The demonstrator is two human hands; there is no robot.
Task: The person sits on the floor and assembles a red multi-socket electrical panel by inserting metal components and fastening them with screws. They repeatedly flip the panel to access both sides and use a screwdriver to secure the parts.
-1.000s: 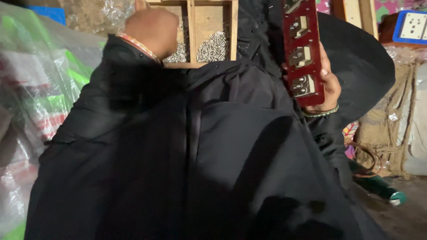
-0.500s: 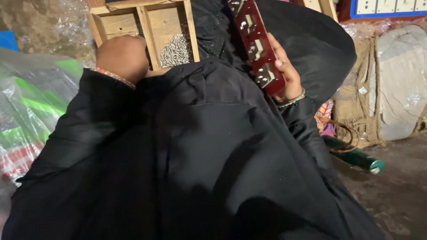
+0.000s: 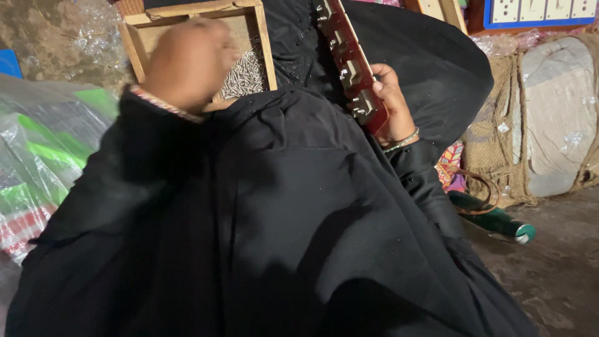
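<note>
The long board [image 3: 350, 68] is dark red with silvery metal fittings. The wooden tray [image 3: 257, 32] is pale tan, its heap of screws [image 3: 244, 76] silver-grey. The garment [image 3: 293, 224] is plain black. The bangle [image 3: 402, 140] is pale green. At right, the sack [image 3: 555, 118] is brown and grey; the bottle [image 3: 499, 219] is dark green.

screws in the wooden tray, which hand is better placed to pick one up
Left, probably. The left hand hovers right over the wooden tray beside the screws, though blurred. The right hand is busy gripping the dark red board, off to the tray's side.
</note>
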